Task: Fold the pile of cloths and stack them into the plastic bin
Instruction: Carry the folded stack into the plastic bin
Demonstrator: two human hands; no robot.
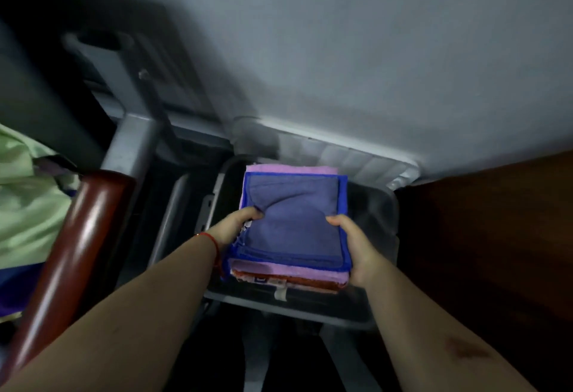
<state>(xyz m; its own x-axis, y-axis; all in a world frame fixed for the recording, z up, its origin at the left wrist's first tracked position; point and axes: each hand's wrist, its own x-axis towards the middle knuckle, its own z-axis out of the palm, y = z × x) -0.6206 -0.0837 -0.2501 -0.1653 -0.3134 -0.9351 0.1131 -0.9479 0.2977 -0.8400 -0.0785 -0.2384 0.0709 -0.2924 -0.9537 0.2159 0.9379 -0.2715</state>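
Worn on the head, looking steeply down and forward along both bare forearms. Close in on the clear plastic bin (384, 205) low at centre, with the pale grey underside of a bench (372, 50) filling the upper field. Wide-angle, bending the red-brown wooden rail (77, 236) at left; single view only.
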